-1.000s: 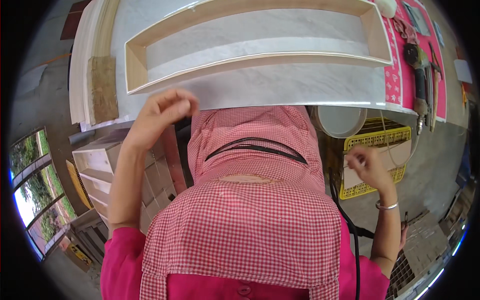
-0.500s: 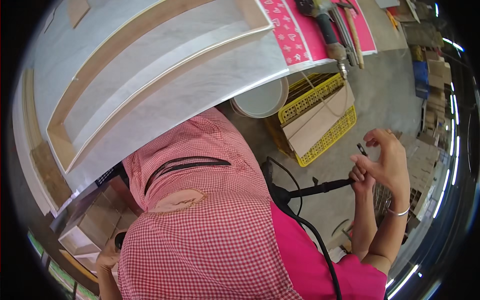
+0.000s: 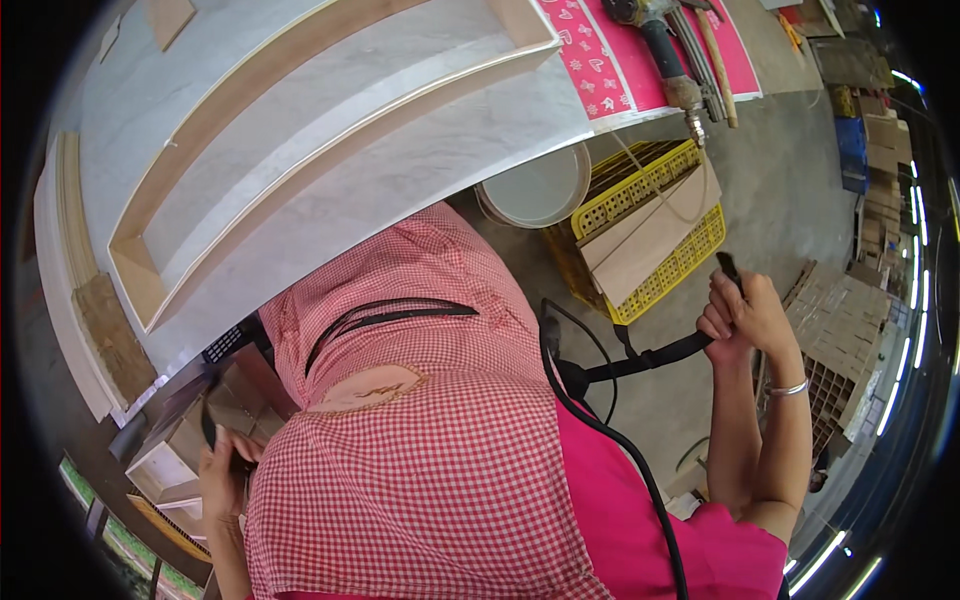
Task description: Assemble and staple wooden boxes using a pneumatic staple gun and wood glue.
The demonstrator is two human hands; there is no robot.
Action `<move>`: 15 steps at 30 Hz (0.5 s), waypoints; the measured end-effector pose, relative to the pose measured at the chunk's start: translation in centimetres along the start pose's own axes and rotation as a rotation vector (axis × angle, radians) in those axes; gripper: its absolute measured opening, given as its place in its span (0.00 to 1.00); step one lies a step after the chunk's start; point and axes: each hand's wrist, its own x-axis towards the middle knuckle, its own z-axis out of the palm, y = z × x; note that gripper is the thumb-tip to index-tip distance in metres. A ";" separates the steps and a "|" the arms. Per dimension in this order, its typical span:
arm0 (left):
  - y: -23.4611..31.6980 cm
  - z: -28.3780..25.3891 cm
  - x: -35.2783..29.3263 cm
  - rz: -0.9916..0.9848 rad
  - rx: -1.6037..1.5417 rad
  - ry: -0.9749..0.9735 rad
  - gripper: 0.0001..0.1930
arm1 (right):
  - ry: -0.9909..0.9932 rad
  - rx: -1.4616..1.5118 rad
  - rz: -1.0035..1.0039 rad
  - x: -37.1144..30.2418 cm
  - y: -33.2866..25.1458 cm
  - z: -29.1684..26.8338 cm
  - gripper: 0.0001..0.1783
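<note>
A black strap [image 3: 650,358] runs from the side of my red-and-white checked apron [image 3: 430,440] out to the right. My right hand [image 3: 752,310], with a silver bangle at its wrist, is closed on it; a dark strap end pokes up above the fingers. Another bare hand [image 3: 722,335] grips the strap right beside mine. Its forearm passes behind my pink sleeve, and whose it is I cannot tell for sure. At the apron's left edge my left hand [image 3: 226,462] is closed on a black strap piece [image 3: 208,425], partly hidden by the apron.
Ahead stands a pale table [image 3: 440,170] with a long wooden frame [image 3: 330,165] on it. A power tool [image 3: 665,60] lies on pink patterned cloth at its right corner. Below are a white bucket [image 3: 535,190] and a yellow crate [image 3: 650,285]. A black cable [image 3: 630,450] crosses my right side.
My right hand has closed from an open curl around the strap end. The left hand has risen along the apron's edge with its strap piece. The view has shifted slightly.
</note>
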 end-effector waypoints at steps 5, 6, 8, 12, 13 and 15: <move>1.8 1.1 -0.9 0.167 -0.412 0.177 0.25 | 0.264 0.031 -0.100 0.2 -4.2 1.9 0.13; 1.6 1.1 -1.1 0.210 -0.469 0.160 0.25 | 0.314 0.213 -0.242 -0.1 -6.3 2.3 0.14; 2.0 1.6 -1.5 0.206 -0.684 0.117 0.26 | 0.366 0.472 -0.481 0.0 -8.6 4.1 0.16; 4.7 6.4 3.5 0.172 -0.857 -0.071 0.26 | 0.063 0.898 -0.534 0.5 -16.4 7.6 0.21; 5.2 7.5 4.1 0.166 -0.749 -0.225 0.28 | -0.018 0.903 -0.580 1.7 -17.7 7.9 0.21; 5.0 9.9 5.7 0.257 -0.593 -0.402 0.30 | -0.138 0.755 -0.570 3.3 -19.9 10.0 0.20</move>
